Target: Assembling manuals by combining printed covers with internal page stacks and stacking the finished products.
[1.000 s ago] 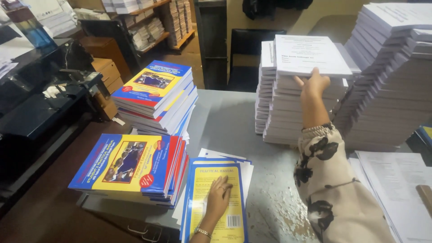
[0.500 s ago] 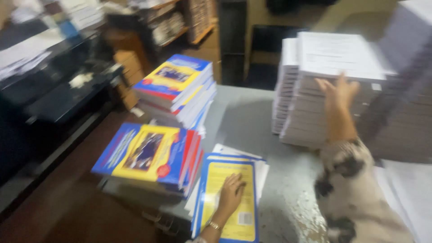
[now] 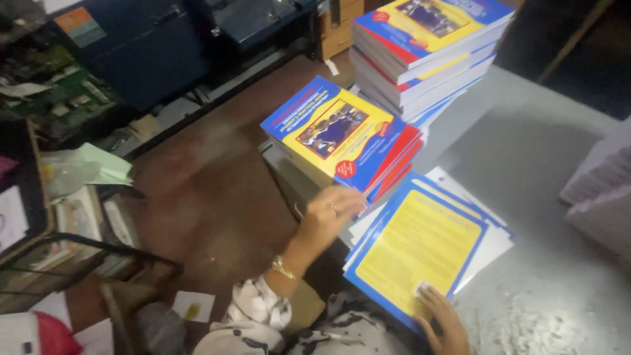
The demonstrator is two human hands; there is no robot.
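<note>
Blue-edged yellow cover sheets (image 3: 420,253) lie flat, fanned, beside a book stack (image 3: 345,135).

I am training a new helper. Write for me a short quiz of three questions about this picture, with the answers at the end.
1. True or false: the left hand touches the near stack of books.
2. What does the right hand rest on?
A. a pile of flat yellow-and-blue covers
B. a green circuit board
C. bare floor
3. Fill in: behind the near stack, on the grey table, stands a second, ____ stack of books.

Key
1. True: its fingers are at the stack's lower near corner.
2. A: it rests on the near corner of the pile.
3. taller
</note>
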